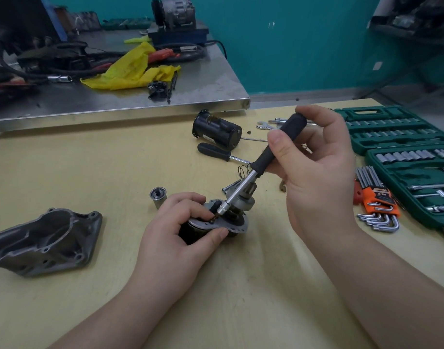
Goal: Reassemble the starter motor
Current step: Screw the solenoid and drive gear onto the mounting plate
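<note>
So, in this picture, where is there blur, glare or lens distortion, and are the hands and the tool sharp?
Head view: the left hand, the right hand and the driver are sharp; the shelf at top right is smeared; the steel bench shows soft glare; its edge and the table edges bow from the wide-angle lens; light is even, with faint shadows under the hands.

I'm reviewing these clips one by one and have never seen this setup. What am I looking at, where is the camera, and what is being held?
There is one picture, from a camera worn on a person's head, looking down at a wooden table. The left hand grips a starter motor assembly on the table. The right hand holds a black-handled socket driver, its tip set on the assembly. Nearby lie a grey cast housing, a black cylindrical motor casing, a screwdriver, hex keys and a green socket set case.
</note>
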### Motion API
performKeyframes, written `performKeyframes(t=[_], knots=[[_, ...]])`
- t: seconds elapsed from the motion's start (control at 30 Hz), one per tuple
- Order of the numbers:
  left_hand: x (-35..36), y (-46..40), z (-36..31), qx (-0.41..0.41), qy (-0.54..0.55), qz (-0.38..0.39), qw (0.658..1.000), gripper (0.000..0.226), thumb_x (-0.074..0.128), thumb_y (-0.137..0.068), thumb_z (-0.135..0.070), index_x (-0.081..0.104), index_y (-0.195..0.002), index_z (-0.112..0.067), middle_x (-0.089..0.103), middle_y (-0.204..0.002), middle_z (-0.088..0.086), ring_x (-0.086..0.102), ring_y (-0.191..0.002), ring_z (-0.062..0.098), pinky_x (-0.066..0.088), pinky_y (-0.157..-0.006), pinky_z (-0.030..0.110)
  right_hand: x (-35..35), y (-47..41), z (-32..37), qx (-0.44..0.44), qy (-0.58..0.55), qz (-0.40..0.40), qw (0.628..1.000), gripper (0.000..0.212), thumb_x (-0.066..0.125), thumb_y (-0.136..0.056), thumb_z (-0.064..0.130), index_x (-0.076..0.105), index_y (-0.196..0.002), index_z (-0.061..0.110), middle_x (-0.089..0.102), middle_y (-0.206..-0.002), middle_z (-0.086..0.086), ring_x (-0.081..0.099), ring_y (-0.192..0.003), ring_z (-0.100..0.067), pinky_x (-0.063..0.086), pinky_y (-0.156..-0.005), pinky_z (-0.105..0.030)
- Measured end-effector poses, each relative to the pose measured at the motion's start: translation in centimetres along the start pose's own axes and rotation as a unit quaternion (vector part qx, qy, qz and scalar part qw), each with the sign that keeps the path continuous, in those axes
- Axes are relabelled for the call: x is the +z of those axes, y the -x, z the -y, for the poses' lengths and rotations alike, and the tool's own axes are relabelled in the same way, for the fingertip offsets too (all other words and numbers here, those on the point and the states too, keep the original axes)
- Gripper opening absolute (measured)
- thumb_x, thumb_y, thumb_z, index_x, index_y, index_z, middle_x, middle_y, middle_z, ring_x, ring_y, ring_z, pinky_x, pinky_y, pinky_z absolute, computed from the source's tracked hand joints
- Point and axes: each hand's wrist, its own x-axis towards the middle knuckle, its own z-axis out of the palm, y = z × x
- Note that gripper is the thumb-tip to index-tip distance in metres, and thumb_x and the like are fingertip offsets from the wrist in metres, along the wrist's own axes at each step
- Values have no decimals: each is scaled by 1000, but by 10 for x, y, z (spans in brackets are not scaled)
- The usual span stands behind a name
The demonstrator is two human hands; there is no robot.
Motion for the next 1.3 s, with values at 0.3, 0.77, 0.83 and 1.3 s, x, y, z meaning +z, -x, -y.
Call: performKeyframes(t=[0.3, 0.77, 0.83, 1.3], knots=[[1, 0, 1, 9, 7, 2, 1000, 25, 89, -71, -37, 71, -88, -38, 67, -119, -22, 66, -116, 4, 44, -87, 6, -2, 1, -2, 32, -85, 50, 995, 36, 56, -101, 4, 56, -136, 12, 70, -127, -19, 76, -105, -37, 64, -80, -47], [1, -1, 3, 14, 33, -1, 999, 26, 82, -70, -54, 69, -88, -40, 70, -120, -14, 67, -119, 13, 44, -89, 8, -4, -1, -2, 49, -93, 35, 994, 31, 53, -102, 3, 58, -132, 12, 70, -127, -18, 75, -108, -37, 64, -77, -49], [1, -1, 2, 13, 29, -1, 1000, 26, 82, -70, -55, 69, -87, -40, 70, -119, -16, 67, -118, 10, 43, -89, 5, -4, 0, 0, 28, -76, 46, 996, 32, 58, -100, 3, 57, -130, 14, 71, -123, -16, 77, -102, -36, 65, -77, -49], [0, 0, 2, 9, 17, -3, 1000, 26, 90, -71, -36, 69, -86, -37, 68, -119, -19, 67, -118, 7, 43, -87, 4, -1, 2, -3, 29, -91, 76, 992, 40, 56, -101, 5, 57, -139, 19, 71, -124, -17, 76, -102, -38, 63, -82, -45]])
